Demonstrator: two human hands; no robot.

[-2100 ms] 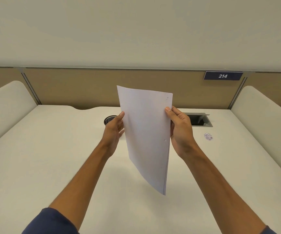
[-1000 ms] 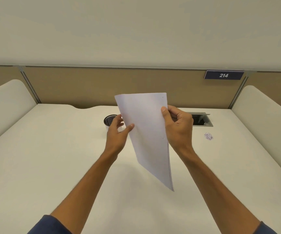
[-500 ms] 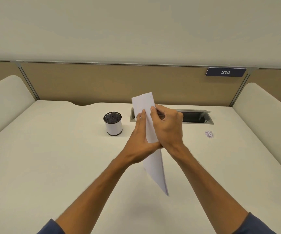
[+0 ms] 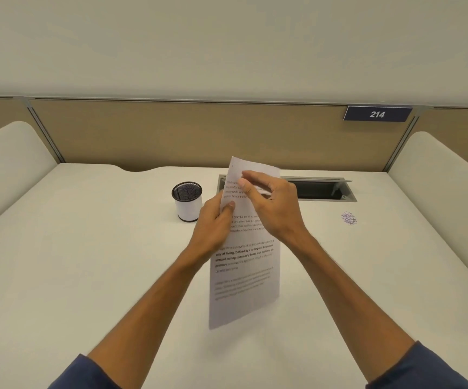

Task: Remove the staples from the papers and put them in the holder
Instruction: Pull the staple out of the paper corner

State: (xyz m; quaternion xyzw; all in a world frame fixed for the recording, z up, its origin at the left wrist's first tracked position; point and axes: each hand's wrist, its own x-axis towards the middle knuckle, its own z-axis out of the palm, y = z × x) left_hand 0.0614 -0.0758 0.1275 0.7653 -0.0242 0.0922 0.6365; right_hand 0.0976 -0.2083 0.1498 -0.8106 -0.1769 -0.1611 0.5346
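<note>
I hold a set of white papers (image 4: 245, 279) upright above the desk, its printed side facing me. My left hand (image 4: 213, 224) pinches the left edge near the top, thumb on the front. My right hand (image 4: 272, 204) lies across the upper part of the page, fingers curled near the top left corner; I cannot make out a staple there. The holder (image 4: 187, 202), a small white cup with a black mesh rim, stands on the desk just left of my left hand.
A small pile of loose staples (image 4: 349, 218) lies on the desk to the right. A recessed cable slot (image 4: 322, 189) runs along the back behind the papers. Curved side dividers (image 4: 435, 175) and a tan back panel bound the white desk (image 4: 86, 262).
The papers have turned from blank back to printed front. My left hand shifted from the far left edge to the near left edge, and my right hand came over the top.
</note>
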